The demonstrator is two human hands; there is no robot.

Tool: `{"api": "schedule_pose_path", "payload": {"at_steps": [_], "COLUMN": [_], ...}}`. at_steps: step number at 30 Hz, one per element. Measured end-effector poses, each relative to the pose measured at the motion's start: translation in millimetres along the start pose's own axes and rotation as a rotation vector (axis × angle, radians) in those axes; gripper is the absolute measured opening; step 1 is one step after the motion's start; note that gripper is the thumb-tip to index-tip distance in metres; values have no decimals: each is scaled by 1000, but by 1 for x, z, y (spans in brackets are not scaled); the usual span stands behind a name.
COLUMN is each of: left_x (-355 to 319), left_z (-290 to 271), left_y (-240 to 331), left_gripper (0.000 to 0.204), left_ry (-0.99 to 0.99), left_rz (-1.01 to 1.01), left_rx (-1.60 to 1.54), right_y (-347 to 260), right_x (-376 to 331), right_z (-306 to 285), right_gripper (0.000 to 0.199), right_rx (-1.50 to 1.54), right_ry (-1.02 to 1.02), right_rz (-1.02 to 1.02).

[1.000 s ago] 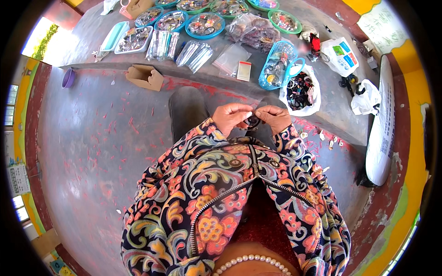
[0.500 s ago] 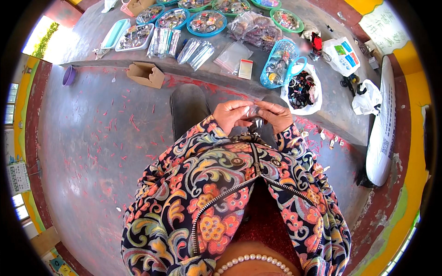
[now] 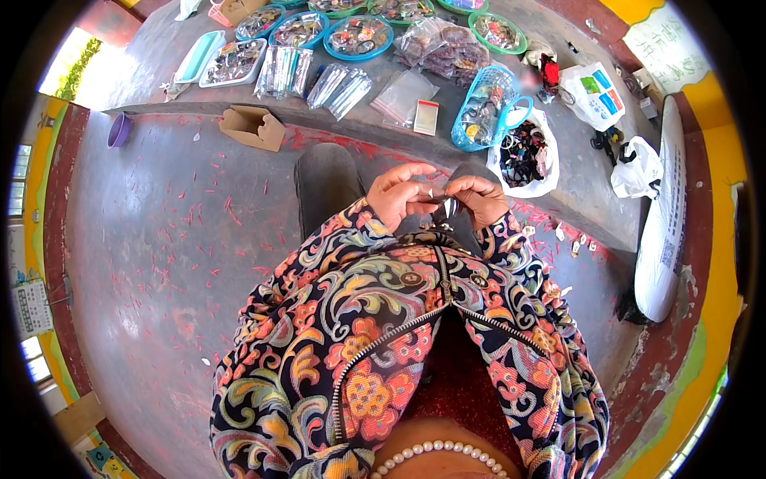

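In front of my lap, my left hand (image 3: 397, 196) and my right hand (image 3: 479, 199) are close together, with fingertips almost meeting. Between them hangs a small clear plastic bag (image 3: 451, 209) that catches the light; whatever is inside it is too small to make out. Thumb and finger of the right hand pinch the bag's upper edge. My left thumb and a lower finger also close on its edge, near a small whitish spot, while the left index finger is raised. My knees are just beyond, in dark trousers.
On the raised ledge stand a blue basket (image 3: 477, 137), a white bag of dark small items (image 3: 542, 185), packs of slim silvery sleeves (image 3: 284, 73) and several round trays of small goods (image 3: 359, 56). An open cardboard box (image 3: 252, 129) and a purple bucket (image 3: 120, 131) sit on the floor.
My left index finger has lifted away from the thumb, and the left hand has opened slightly. The right fingers have shifted a little along the bag's edge.
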State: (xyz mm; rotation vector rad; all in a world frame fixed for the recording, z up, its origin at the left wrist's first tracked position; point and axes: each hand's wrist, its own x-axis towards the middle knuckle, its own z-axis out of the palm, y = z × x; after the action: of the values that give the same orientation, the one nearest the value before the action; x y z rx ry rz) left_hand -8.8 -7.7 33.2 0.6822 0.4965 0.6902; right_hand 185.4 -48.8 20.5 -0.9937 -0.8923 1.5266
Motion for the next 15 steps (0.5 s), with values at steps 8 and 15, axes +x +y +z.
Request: {"api": "schedule_pose_path", "payload": {"at_steps": [8, 15], "left_x": [5, 6], "left_z": [9, 6], "left_y": [-4, -4], "left_gripper": [27, 19], "left_ry": [181, 256], "left_rz": [-69, -42], "left_rx": [130, 226], "right_y": [-6, -13], "right_x": [0, 2], "right_z": [6, 1], "right_gripper": [10, 18], "right_rx": [-244, -434], "right_ry": [10, -40], "right_rz": [-138, -155]}}
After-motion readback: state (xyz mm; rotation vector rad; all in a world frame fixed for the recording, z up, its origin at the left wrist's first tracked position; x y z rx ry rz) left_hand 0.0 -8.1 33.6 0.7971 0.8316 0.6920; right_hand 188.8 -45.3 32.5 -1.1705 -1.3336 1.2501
